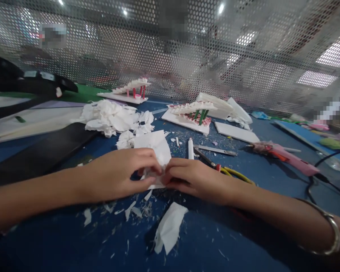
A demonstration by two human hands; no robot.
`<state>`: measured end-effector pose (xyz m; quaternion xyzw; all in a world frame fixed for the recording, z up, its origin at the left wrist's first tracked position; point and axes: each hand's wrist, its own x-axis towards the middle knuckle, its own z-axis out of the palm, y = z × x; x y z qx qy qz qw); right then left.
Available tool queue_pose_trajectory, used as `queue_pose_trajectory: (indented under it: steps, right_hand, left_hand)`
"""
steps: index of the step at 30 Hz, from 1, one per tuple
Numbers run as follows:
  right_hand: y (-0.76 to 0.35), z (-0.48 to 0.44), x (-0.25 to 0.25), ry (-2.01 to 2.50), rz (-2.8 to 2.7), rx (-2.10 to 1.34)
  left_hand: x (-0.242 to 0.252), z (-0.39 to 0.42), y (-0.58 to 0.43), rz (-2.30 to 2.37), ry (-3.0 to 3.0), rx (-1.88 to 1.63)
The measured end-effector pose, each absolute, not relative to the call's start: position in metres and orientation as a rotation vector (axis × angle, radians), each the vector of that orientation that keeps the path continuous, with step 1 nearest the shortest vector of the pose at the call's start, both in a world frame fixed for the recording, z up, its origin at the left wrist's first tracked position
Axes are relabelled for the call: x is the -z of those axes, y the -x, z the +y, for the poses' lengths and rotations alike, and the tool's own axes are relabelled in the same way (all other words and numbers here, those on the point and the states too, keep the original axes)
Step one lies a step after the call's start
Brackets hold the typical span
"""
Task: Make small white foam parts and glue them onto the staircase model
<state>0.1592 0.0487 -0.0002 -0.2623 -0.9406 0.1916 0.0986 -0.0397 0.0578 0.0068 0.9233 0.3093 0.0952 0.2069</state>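
Observation:
My left hand (pixel 127 170) is curled at a piece of white paper (pixel 158 145), its thumb and fingertips closing on the paper's near part. From the other side, my right hand (pixel 195 177) pinches the same part with bent fingers. The fingertips of both hands nearly meet, and what lies between them is partly hidden. Closer to me, a torn scrap of white paper (pixel 171 228) rests on the blue table (pixel 215 241). Just beyond my right hand are a white stick (pixel 190 148), a slim metal cutter (pixel 215 150) and yellow-handled scissors (pixel 236 174).
Crumpled white paper (pixel 110 117) is heaped at the left. Two small staircase models, one with green posts (pixel 191 115) and one with red posts (pixel 130 90), stand before a perforated metal screen (pixel 164 68). A pink glue gun (pixel 291 156) with a cable lies right. Scraps litter the table.

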Motion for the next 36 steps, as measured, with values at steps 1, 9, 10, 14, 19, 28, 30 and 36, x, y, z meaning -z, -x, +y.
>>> queue_pose_trajectory:
  steps: [1, 9, 10, 14, 19, 28, 30, 36]
  right_hand:
    - [-0.158, 0.047, 0.001, 0.798, -2.781, -0.54]
    - [-0.152, 0.037, -0.002, 0.88, -2.66, -0.208]
    - [-0.152, 0.037, -0.002, 0.863, -2.662, -0.117]
    - [-0.153, 0.035, -0.007, 0.8, -2.632, 0.099]
    - [-0.158, 0.037, -0.008, 0.767, -2.511, -0.099]
    - [-0.159, 0.037, -0.007, 0.626, -2.386, -0.281]
    - [-0.16, 0.036, -0.01, 0.616, -2.39, -0.289]
    - [-0.162, 0.035, -0.014, 0.559, -2.403, -0.235]
  left_hand:
    - [-0.004, 0.055, 0.038, 0.843, -2.621, -0.297]
    - [0.003, 0.047, 0.029, 0.85, -2.78, -0.534]
    - [0.002, 0.046, 0.029, 0.871, -2.749, -0.546]
    - [-0.004, 0.044, 0.025, 0.947, -2.546, -0.556]
    - [-0.008, 0.043, 0.023, 0.977, -2.305, -0.604]
    - [0.004, 0.05, 0.027, 0.895, -1.867, -0.553]
    - [0.004, 0.051, 0.026, 0.877, -1.83, -0.568]
    - [0.002, 0.048, 0.027, 0.882, -1.727, -0.622]
